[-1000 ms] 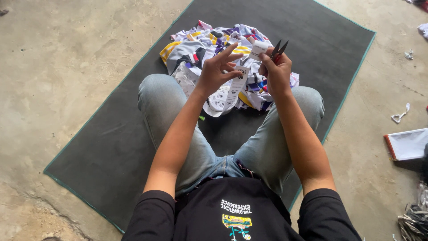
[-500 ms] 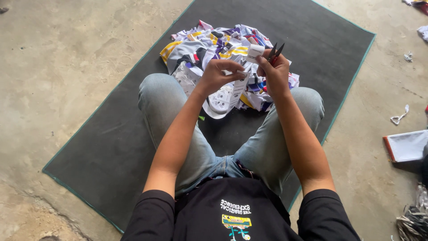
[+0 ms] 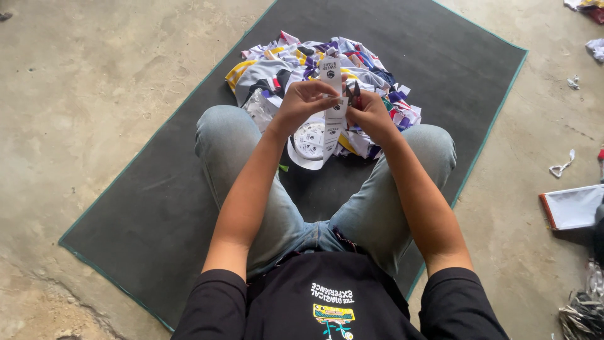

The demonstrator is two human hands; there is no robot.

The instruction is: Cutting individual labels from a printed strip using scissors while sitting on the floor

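Note:
I sit cross-legged on a dark green mat (image 3: 157,208). My left hand (image 3: 302,104) pinches a long white printed label strip (image 3: 331,94) and holds it upright in front of me. My right hand (image 3: 370,114) grips a small pair of snips with red handles (image 3: 354,94), their dark tips pointing up right beside the strip. Both hands hover close together over my knees. Just beyond them lies a heap of colourful fabric scraps (image 3: 283,63), white, yellow, purple and blue.
Bare concrete floor (image 3: 94,75) surrounds the mat. A white board with a red edge (image 3: 571,206) lies at the right. Small scraps (image 3: 561,167) and a dark tangle (image 3: 582,315) sit along the right side.
My left hand has closed from spread fingers and now lifts the white strip upright. The right hand with the snips has stayed nearly in place next to it.

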